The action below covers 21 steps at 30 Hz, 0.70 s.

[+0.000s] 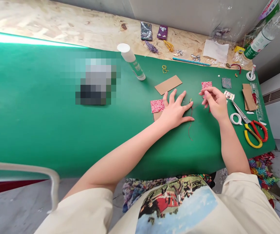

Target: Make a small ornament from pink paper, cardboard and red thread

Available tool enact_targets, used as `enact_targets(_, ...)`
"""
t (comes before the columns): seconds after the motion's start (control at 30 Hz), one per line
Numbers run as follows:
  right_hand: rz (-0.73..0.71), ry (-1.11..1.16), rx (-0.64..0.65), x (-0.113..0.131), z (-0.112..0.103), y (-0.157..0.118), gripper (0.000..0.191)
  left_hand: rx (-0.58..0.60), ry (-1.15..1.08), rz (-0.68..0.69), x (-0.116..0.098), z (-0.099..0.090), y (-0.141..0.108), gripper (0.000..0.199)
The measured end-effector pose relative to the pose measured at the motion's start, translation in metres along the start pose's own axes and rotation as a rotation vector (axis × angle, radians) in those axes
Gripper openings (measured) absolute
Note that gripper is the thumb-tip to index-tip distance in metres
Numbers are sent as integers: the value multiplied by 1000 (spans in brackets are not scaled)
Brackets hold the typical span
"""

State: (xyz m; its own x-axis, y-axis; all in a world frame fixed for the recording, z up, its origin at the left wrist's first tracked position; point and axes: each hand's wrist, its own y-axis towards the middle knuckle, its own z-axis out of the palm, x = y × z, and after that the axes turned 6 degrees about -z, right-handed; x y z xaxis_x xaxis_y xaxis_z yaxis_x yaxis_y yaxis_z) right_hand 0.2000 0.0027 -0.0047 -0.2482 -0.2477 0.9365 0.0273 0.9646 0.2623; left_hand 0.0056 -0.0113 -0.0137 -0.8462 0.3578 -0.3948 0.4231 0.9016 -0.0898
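Observation:
My left hand (pixel 175 110) lies on the green tabletop with its fingers spread. Partly beneath it is a pink-and-white patterned square (pixel 156 106), with a piece of brown card (pixel 157 116) just below. A thin dark red thread (pixel 189 130) runs by the thumb and little finger, and a small gold-coloured piece (pixel 190 100) sits at the little fingertip. Raised to the right, my right hand (pixel 215 103) has thumb and fingers pinched together; what they hold, if anything, is too small to make out. Behind those fingers shows another pink patterned square (pixel 206 85).
Scissors (pixel 247 121) and a white tape roll (pixel 231 119) lie right of my right hand. Beyond my left hand are a brown card strip (pixel 168 85) and an upright glue stick (pixel 134 65). A blue pencil (pixel 191 61) and a bottle (pixel 258 45) are farther back.

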Motion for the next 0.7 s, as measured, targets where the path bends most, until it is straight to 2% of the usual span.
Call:
enact_targets(0.27, -140, -219, -152, 1, -9, -1, 25, 19, -7, -8, -2, -2, 2, 70)
enact_targets(0.47, -231, -367, -85, 3, -13, 1, 13, 27, 4, -1, -2, -1, 1, 70)
enact_targets(0.7, -330, -491, -11, -1, -9, 6, 13, 44, -14, 0, 0, 2, 1, 70)
